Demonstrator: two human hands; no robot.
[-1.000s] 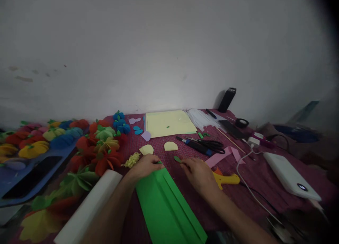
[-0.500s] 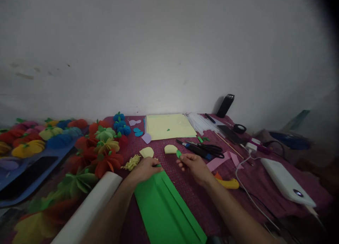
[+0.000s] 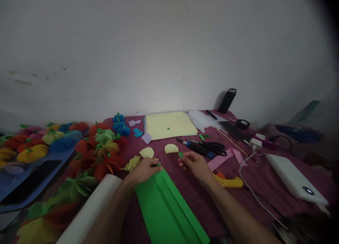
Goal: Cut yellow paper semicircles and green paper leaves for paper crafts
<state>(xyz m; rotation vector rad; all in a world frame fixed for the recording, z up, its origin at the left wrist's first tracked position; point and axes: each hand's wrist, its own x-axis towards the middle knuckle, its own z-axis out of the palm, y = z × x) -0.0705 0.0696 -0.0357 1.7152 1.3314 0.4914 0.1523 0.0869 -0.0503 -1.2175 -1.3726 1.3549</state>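
My right hand [image 3: 195, 165] pinches a small green paper leaf [image 3: 180, 154] between thumb and fingertips, just above the maroon cloth. My left hand [image 3: 144, 170] is closed at the top end of a green paper sheet [image 3: 166, 205], with a bit of green showing at its fingertips. The sheet lies slanted towards me and has long folds or layers along its right side. Beyond the hands lie a folded cream paper shape [image 3: 171, 149] and a second cream cut-out [image 3: 147, 152]. Black-handled scissors [image 3: 215, 148] and a cutter knife [image 3: 197, 149] rest to the right.
Colourful paper pumpkins [image 3: 62, 141] and paper flowers [image 3: 108, 162] crowd the left, beside a white roll [image 3: 91, 208]. Cream sheets [image 3: 169, 126] lie at the back near white strips [image 3: 202, 121]. On the right are a yellow-handled tool [image 3: 229, 182], a cable and a white power bank [image 3: 292, 178].
My right hand has shifted slightly right, and the green leaf has turned in its fingertips. My left hand stays at the green sheet. The view has tilted a little.
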